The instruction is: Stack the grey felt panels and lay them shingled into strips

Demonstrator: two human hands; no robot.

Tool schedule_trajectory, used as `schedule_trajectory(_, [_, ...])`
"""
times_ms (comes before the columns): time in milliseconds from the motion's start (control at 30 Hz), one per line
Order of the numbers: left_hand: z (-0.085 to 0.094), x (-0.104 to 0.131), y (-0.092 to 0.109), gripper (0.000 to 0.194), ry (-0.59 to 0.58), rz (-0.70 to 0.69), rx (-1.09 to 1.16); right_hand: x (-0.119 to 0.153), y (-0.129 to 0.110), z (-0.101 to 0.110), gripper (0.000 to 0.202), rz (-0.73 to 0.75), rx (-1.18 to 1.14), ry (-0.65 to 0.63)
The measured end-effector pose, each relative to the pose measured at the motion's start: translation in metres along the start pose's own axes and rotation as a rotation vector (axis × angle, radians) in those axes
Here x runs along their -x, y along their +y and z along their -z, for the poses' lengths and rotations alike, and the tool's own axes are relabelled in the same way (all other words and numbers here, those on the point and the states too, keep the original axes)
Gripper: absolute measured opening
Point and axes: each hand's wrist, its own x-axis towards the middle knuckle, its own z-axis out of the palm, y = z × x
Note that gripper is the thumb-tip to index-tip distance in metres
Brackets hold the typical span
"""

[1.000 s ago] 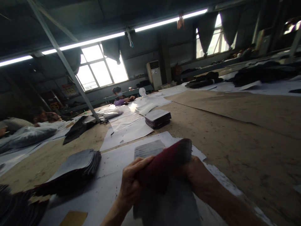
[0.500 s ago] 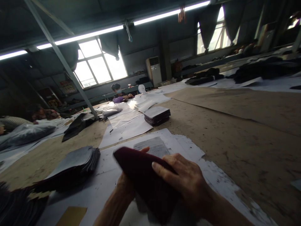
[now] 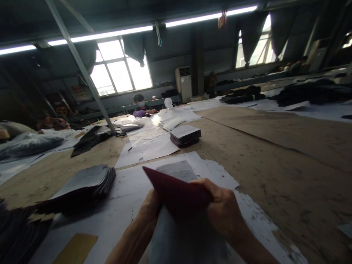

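A dark maroon sheet piece (image 3: 178, 190), fabric or leather, is held up in front of me, its pointed corner toward the upper left. My right hand (image 3: 222, 205) grips its right edge, the fingers closed around it. At the left edge is my left hand (image 3: 151, 205), with most of its fingers hidden behind the piece. A pale grey surface (image 3: 176, 238) shows below the maroon part; I cannot tell whether it is the same piece's other side. Just beyond lies a flat grey piece (image 3: 177, 169) on white paper (image 3: 121, 205).
Stacks of dark grey-topped pieces (image 3: 88, 181) stand to the left, near a yellow-brown card (image 3: 75, 249). Farther off is a smaller maroon-edged stack (image 3: 185, 135). A slanting metal pole (image 3: 82, 69) rises at the left. A masked person (image 3: 141, 108) sits across the table.
The maroon piece has tilted and turned, exposing pale grey below it. My right hand has closed around its edge, and my left fingertips no longer show above it. The view has shifted slightly.
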Motion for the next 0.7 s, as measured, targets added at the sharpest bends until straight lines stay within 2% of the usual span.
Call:
schedule_trajectory(67, [0.003, -0.003, -0.002, 0.017, -0.028, 0.004, -0.063, -0.004, -0.004, 0.002, 0.033, -0.449, -0.266, -0.05])
schedule_trajectory(100, [0.005, -0.005, -0.003, 0.019, -0.039, -0.01, -0.1, -0.006, -0.005, 0.003, 0.036, -0.599, -0.38, -0.077])
schedule_trajectory(133, [0.007, -0.006, -0.004, 0.02, -0.046, -0.023, -0.121, -0.007, -0.006, 0.003, 0.038, -0.68, -0.467, -0.087])
schedule_trajectory(333, [0.013, -0.01, -0.01, 0.025, -0.122, -0.006, -0.116, -0.005, 0.0, 0.0, 0.036, -0.732, -0.659, -0.065])
schedule_trajectory(500, [0.015, -0.014, -0.016, 0.041, 0.073, 0.073, -0.061, -0.005, 0.001, -0.001, 0.046, -0.754, -0.75, -0.039])
schedule_trajectory(700, [0.014, -0.012, -0.016, 0.049, 0.114, 0.08, -0.128, -0.006, 0.001, -0.001, 0.05, -0.753, -0.73, -0.041])
